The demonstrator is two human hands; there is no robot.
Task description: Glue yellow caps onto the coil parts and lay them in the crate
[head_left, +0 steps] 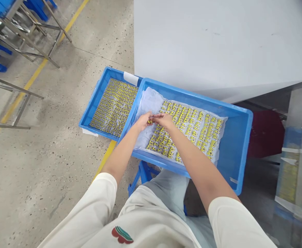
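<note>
Speckled floor [63,172] at left; left hand [142,121] and right hand [165,121] pinch a yellow piece [150,121] over the right tray [246,144]; far white label [131,78] on the left tray [94,103] unreadable

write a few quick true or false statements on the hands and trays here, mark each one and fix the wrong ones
1. The left hand and right hand come together over a blue tray. True.
2. Rows of small yellow parts lie on a pale sheet in that tray. True.
3. The right hand rests flat on the large white surface. False: it is beside the left hand, over the tray.
4. The second tray, on the left-hand side, is red. False: it is blue too.
5. The person wears black sleeves. False: the sleeves are white.
6. The second tray also holds yellow parts. True.
</note>
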